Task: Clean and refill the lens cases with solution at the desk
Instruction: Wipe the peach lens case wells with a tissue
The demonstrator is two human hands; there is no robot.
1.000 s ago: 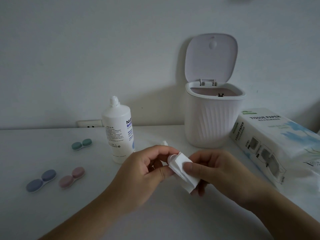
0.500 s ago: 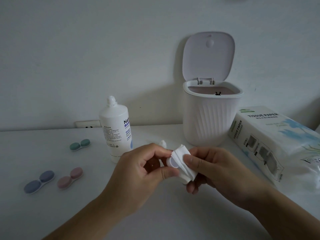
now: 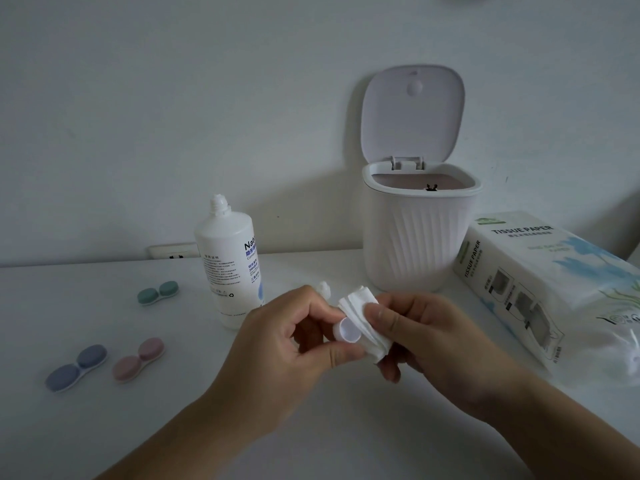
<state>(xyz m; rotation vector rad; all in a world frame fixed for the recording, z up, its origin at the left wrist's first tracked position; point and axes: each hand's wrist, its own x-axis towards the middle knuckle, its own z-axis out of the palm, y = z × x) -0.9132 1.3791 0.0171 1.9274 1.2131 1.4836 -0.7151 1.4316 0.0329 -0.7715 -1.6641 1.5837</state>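
Observation:
My left hand [image 3: 291, 344] pinches a small white round lens case piece [image 3: 347, 330] between thumb and fingers, its hollow side facing me. My right hand [image 3: 422, 337] grips a folded white tissue [image 3: 360, 308] pressed against that piece. Three closed lens cases lie on the desk at the left: a green one [image 3: 158, 292], a blue one [image 3: 77, 367] and a pink one [image 3: 139, 358]. The uncapped white solution bottle [image 3: 227, 258] stands behind my left hand. A small white part [image 3: 324, 288] lies just behind my fingers.
A white ribbed desktop bin [image 3: 419, 237] stands at the back with its lid [image 3: 412, 112] flipped up. A tissue paper pack [image 3: 540, 285] lies at the right. A wall socket [image 3: 171, 251] sits behind the bottle. The white desk [image 3: 86, 427] spreads around my hands.
The round piece has turned in my left hand so its hollow shows more, and the tissue has shifted up along its edge. The other objects stay put.

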